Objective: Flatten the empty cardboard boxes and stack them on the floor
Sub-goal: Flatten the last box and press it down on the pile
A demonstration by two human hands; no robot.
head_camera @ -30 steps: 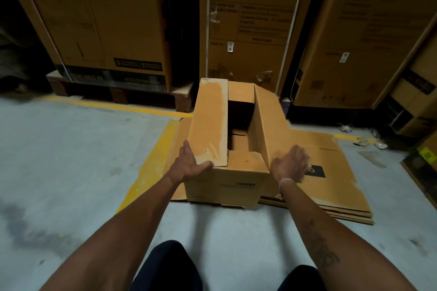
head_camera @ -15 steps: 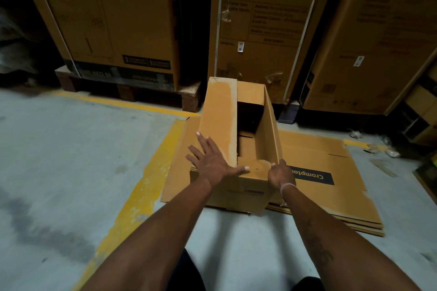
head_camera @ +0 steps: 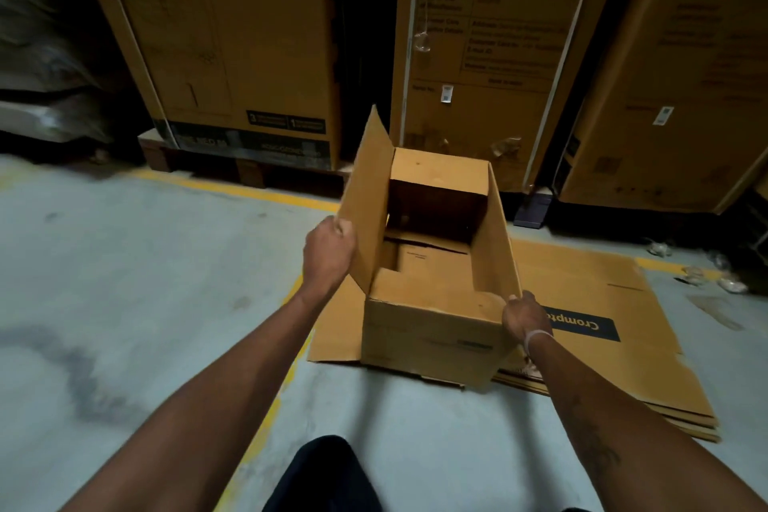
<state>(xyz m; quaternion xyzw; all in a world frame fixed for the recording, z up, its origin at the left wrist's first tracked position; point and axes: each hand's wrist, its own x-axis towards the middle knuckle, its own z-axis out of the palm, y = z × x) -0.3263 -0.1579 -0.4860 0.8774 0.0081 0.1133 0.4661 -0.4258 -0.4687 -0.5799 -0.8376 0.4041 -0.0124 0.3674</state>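
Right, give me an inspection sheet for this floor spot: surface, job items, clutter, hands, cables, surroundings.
Surface: grey concrete floor, dark stain at left, yellow painted line running along the pallets.
Job's things: open cardboard box standing upright, not yet flattened, left flap raised; it rests on the stack of flattened boxes.
Clutter: small scraps of clear wrapping on the floor at far right.
Hands: left hand grips the raised flap's edge; right hand holds the box's near right corner.
Cables: nothing seen.
Surroundings: tall printed cartons on a wooden pallet behind; dim lighting.
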